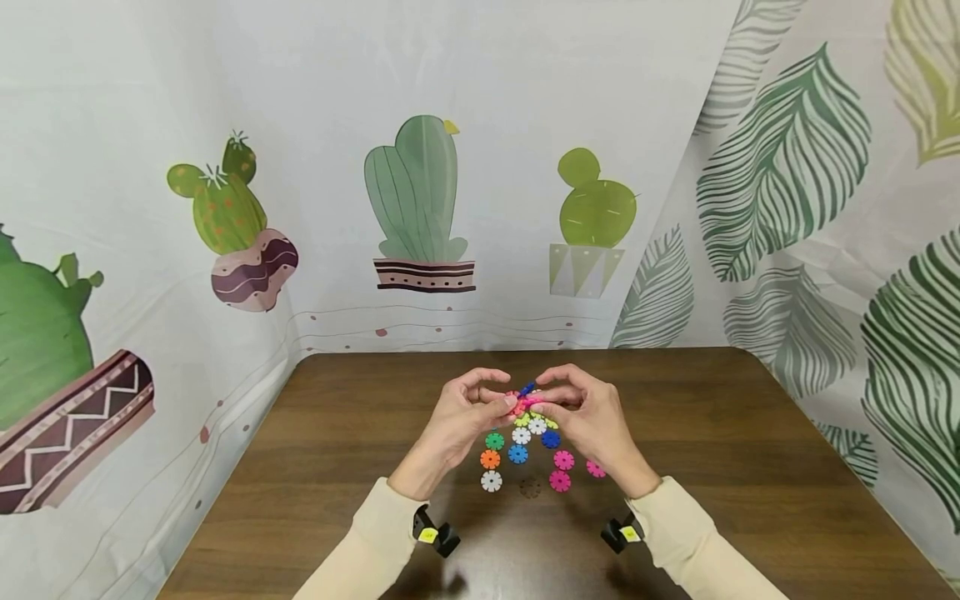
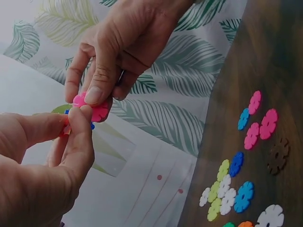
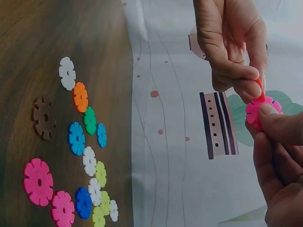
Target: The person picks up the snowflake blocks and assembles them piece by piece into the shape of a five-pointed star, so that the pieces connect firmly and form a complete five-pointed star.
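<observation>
Raised over the far half of the table, my two hands meet around small notched plastic flower discs. My left hand (image 1: 467, 412) pinches an orange-red disc (image 3: 260, 88) between thumb and fingers, edge-on in the right wrist view. A bright pink disc (image 3: 254, 115) is gripped by thumb and fingers of my right hand (image 1: 588, 408), right against the orange-red one. Between the fingertips a blue disc (image 1: 528, 388) sticks up at the top, overlapping the other two. Fingers cover much of all three pieces.
Loose flower discs lie on the brown wooden table (image 1: 337, 467) below the hands: a white disc (image 1: 491, 481), an orange disc (image 1: 490, 459), a green disc (image 1: 494, 441), a brown disc (image 3: 44, 118), several pink, yellow and blue ones. A printed cloth (image 1: 510, 83) hangs behind.
</observation>
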A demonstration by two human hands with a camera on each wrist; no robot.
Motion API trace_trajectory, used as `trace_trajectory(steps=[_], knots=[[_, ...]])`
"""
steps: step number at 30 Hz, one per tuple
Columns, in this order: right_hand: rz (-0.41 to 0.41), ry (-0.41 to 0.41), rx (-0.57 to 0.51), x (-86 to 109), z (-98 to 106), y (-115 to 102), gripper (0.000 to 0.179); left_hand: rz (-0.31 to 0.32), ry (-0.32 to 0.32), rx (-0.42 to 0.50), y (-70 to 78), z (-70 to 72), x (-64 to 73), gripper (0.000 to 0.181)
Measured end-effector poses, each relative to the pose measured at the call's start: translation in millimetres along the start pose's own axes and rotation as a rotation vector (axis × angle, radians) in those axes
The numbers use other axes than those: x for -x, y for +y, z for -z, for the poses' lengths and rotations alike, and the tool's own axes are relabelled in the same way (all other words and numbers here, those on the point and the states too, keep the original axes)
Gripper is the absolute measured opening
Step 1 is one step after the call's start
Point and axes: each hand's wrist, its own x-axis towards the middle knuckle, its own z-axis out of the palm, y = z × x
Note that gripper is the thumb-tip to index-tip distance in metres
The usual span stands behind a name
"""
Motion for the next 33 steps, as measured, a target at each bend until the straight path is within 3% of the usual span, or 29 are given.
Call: trace_trajectory(steps=[8,26,33], knots=[[-0.058,-0.021,-0.014,2.4,-0.2,5.1,0.03,0.013,-0.008,-0.015,-5.6,-2.1,0.2,0.038],[-0.013,-0.028,-0.097,1.1,4.9,17.2,0.035,0.087,0.032,0.087,-15.8,5.0,-5.4,0.039],[0.003,-0.005,-0.034,-0.7,4.5,16.3,0.029,0.09,-0.004,0.108,-15.0,0.5,-5.3,0.035]])
